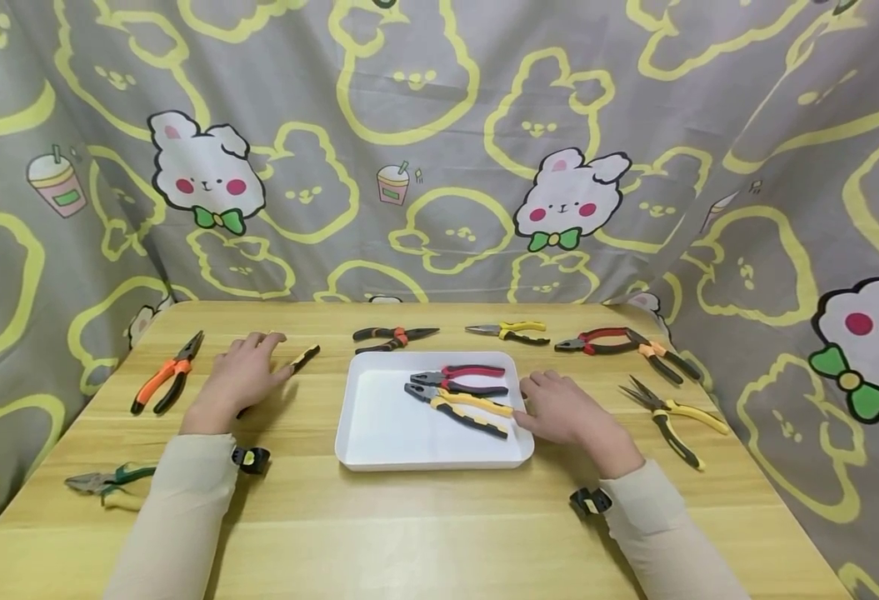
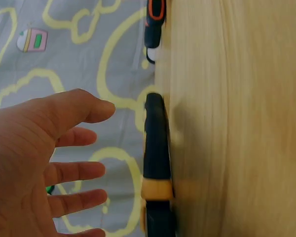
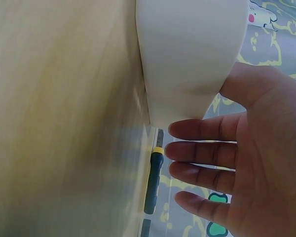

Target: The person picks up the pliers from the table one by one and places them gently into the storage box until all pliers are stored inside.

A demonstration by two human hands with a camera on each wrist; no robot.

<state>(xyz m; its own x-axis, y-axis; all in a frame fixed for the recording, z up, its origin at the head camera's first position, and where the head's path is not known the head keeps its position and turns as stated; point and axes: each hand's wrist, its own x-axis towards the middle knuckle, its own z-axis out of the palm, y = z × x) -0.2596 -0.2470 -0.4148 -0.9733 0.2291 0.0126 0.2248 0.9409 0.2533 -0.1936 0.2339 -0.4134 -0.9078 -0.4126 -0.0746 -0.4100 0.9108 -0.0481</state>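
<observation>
A white tray (image 1: 379,417) holds red-and-black pliers (image 1: 469,382) and yellow-and-black pliers (image 1: 469,408). My right hand (image 1: 559,404) is at the tray's right side, its thumb over the rim. In the right wrist view, its fingers (image 3: 202,154) extend loosely beside the tray's outer wall (image 3: 187,54). Over on the left, my left hand (image 1: 247,375) reaches above pliers with black-and-yellow handles (image 1: 305,358), partly hidden beneath it. The left wrist view shows that hand (image 2: 34,143) with fingers spread and nothing between them, beside a black-and-yellow handle (image 2: 157,143).
Orange-and-black pliers (image 1: 172,375) and green-handled pliers (image 1: 112,483) lie at the left. Behind the tray are black-and-orange pliers (image 1: 397,336) and yellow pliers (image 1: 510,331). Red pliers (image 1: 596,342), orange-and-grey pliers (image 1: 664,357) and yellow long-nose pliers (image 1: 671,417) lie at right. A patterned curtain (image 1: 439,208) encloses the table.
</observation>
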